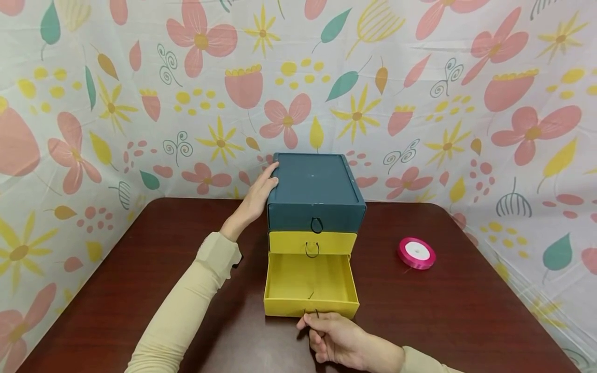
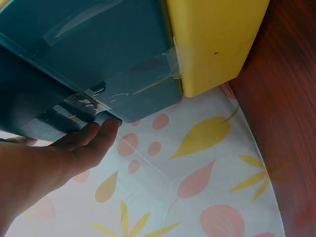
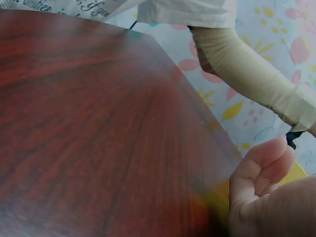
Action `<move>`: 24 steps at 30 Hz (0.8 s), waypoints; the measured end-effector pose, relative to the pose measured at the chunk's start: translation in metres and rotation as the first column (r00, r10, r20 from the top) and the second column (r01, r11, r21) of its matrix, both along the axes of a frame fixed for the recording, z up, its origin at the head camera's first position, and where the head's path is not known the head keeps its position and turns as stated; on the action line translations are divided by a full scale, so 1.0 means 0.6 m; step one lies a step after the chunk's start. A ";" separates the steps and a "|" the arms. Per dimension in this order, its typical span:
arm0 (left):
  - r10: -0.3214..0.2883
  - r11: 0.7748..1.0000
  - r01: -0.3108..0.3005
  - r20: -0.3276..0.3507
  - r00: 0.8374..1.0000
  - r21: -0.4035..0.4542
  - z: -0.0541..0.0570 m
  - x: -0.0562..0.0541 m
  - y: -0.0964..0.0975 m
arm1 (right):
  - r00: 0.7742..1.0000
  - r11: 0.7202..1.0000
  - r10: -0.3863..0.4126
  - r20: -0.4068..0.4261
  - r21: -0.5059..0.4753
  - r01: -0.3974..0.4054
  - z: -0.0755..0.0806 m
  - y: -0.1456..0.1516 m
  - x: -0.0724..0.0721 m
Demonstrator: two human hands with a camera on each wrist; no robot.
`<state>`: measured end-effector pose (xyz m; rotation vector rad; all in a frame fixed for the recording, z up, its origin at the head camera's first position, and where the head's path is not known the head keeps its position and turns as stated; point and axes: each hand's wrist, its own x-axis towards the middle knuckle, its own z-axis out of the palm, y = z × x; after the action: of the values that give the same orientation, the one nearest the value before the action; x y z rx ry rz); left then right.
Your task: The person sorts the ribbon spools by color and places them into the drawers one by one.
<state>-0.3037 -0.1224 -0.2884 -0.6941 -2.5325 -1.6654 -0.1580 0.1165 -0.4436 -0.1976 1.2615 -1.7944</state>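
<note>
A small drawer box with a blue body [image 1: 313,181] stands mid-table. Its bottom yellow drawer [image 1: 280,309] is pulled out towards me, with a short dark strand lying against its inner front. My right hand [image 1: 340,339] pinches the black cord loop [image 1: 317,314] on that drawer's front between thumb and finger. Along the box's left side lies my left hand [image 1: 254,199], fingers reaching over the top edge. In the left wrist view, the left hand [image 2: 79,153] touches the blue casing, which bears clear tape. The right wrist view shows curled fingers [image 3: 269,150]; the loop is hidden there.
Above the pulled-out drawer, a yellow drawer [image 1: 284,242] and a blue drawer [image 1: 289,217] are closed, each with a black loop. A pink ribbon spool [image 1: 416,253] lies to the right on the dark brown table [image 1: 448,321]. A flower-patterned cloth [image 1: 289,67] hangs behind.
</note>
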 end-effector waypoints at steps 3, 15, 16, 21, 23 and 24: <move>0.000 1.000 0.000 -0.007 1.000 0.002 0.003 0.005 0.002 | 1.000 1.000 0.016 0.001 -0.011 -0.016 -0.002 0.002 0.006; -0.004 1.000 0.004 -0.009 1.000 0.022 -0.034 -0.036 -0.005 | 0.996 0.991 0.093 0.008 -0.102 -0.091 -0.008 0.006 0.022; -0.005 1.000 0.006 -0.012 1.000 0.025 -0.041 -0.043 -0.006 | 0.995 0.990 0.095 -0.004 -0.107 -0.095 -0.009 0.006 0.022; -0.004 1.000 0.005 -0.028 1.000 0.030 -0.050 -0.049 -0.007 | 0.995 0.990 0.091 -0.033 -0.100 -0.094 -0.012 0.006 0.022; -0.002 0.999 0.003 -0.033 0.999 0.032 -0.049 -0.048 -0.006 | 0.996 0.996 0.081 -0.042 -0.045 -0.083 -0.011 0.006 0.023; -0.001 0.999 0.002 -0.034 0.999 0.033 -0.049 -0.047 -0.006 | 0.995 0.997 0.078 -0.060 0.001 -0.078 -0.009 0.005 0.024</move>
<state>-0.3322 -0.1261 -0.3177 -0.7154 -2.4766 -1.6766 -0.1433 0.1198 -0.4489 -0.2999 1.2774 -1.7342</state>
